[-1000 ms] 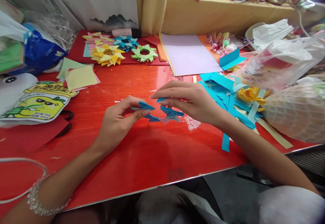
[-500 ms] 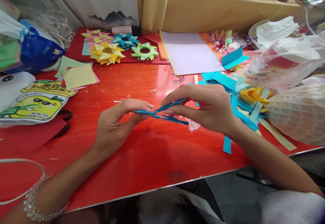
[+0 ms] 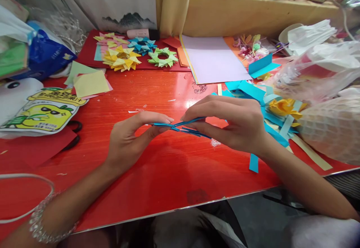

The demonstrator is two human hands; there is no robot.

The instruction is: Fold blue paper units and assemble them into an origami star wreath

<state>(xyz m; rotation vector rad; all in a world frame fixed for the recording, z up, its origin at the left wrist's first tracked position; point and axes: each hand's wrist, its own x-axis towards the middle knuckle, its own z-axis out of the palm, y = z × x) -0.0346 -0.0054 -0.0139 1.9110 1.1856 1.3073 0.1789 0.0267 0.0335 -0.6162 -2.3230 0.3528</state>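
Between my two hands is a piece of folded blue origami paper (image 3: 176,127), seen nearly edge-on above the red table (image 3: 146,188). My left hand (image 3: 133,135) pinches its left end between thumb and fingers. On the other side, my right hand (image 3: 227,122) grips the upper right layer with thumb and fingers. The right end splits into an upper and a lower layer with a narrow gap. Part of the lower layer lies against or behind my right thumb; I cannot tell which.
Finished star-shaped paper rings, among them a yellow one (image 3: 120,58) and a green one (image 3: 163,57), lie at the back. Lilac paper sheets (image 3: 216,58) are beside them. Blue paper strips (image 3: 254,163) and a plastic bag (image 3: 317,64) crowd the right. A lemon-printed pouch (image 3: 45,111) lies left.
The gap between the folded layers on the right has narrowed, with my right fingers pressing closer together. The whole view has shifted slightly; my left hand keeps its pinch.
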